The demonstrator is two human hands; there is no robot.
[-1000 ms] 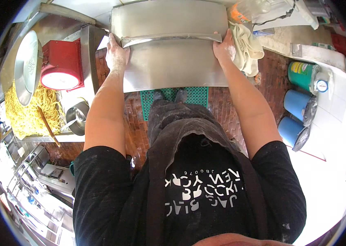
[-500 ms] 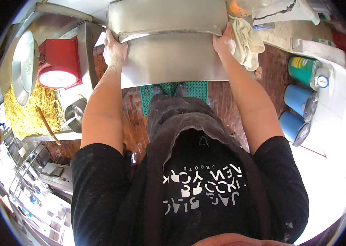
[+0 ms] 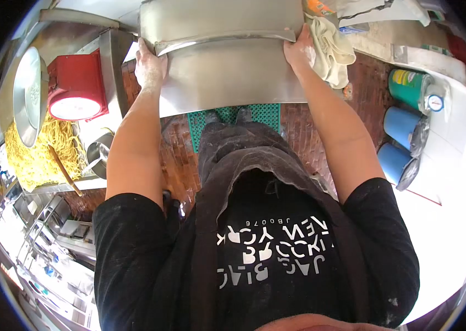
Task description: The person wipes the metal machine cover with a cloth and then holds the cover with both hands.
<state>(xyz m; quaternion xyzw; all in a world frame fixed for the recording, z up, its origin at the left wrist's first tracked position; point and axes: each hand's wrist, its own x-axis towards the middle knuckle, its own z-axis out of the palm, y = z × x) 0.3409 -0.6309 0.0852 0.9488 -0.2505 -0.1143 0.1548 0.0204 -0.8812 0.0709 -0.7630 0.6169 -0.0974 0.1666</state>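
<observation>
Big steel panel (image 3: pixel 222 69) sits out in front of the body, spanning the gap between the hands. Left hand (image 3: pixel 151 67) closed on its left side, right hand (image 3: pixel 299 49) closed on its right, both at the ends of the raised ridge (image 3: pixel 225 37). Some fingers hidden from where I stand; can't tell how deep the hold goes.

Handling, my read: stiff, probably heavy for its width, not fragile. Smooth metal plus white powder on both hands = likely slippery. Ridge ends look like the right spot: level, wide apart, something to catch on. Thin-looking edges; would watch the skin.

Room: outside the left hand, a steel post (image 3: pixel 113 71) stands near, red appliance (image 3: pixel 76 85) beyond it; that's the tight side. Cream cloth (image 3: pixel 329 51) hangs just beside the right hand, could snag. Further out past that hand, brick floor (image 3: pixel 368 91), then blue bins (image 3: pixel 399 124) well apart. Toward the body, below the grip: panel's near edge over the green mat (image 3: pixel 271 118), some open space.
</observation>
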